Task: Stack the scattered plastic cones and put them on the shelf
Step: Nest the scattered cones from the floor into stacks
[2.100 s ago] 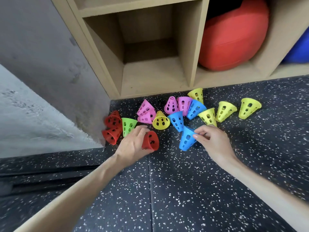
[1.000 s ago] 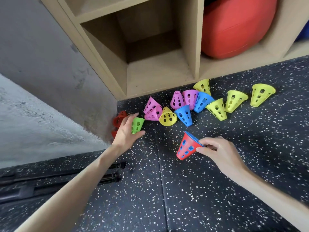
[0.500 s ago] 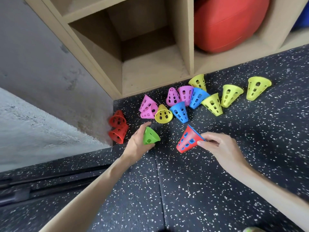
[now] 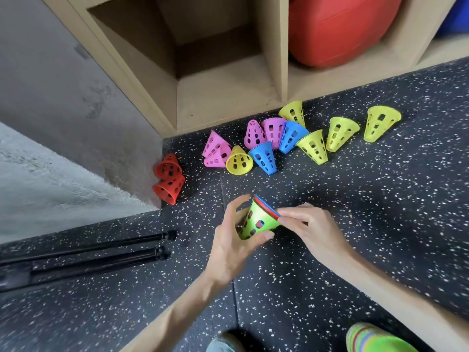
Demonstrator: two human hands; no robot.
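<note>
Against the grey concrete wall at far left, two black tripod legs lie flat on the speckled black rubber floor. Just right of the wall's corner, two red perforated plastic cones lie on their sides, touching. Past them, a loose row of scattered cones runs along the front of the pale wooden cubby shelf: two pink cones, a yellow cone, a blue cone, two more pink-purple cones, another blue cone, then four yellow-green cones spreading rightward. Nearer the camera, the left hand curls thumb and fingers round a green perforated cone, lifted off the floor and tilted. Red and blue rims show at its wide mouth, nested inside. The right hand pinches that stacked rim with its fingertips. Up right, a large red ball fills the next shelf compartment.
</note>
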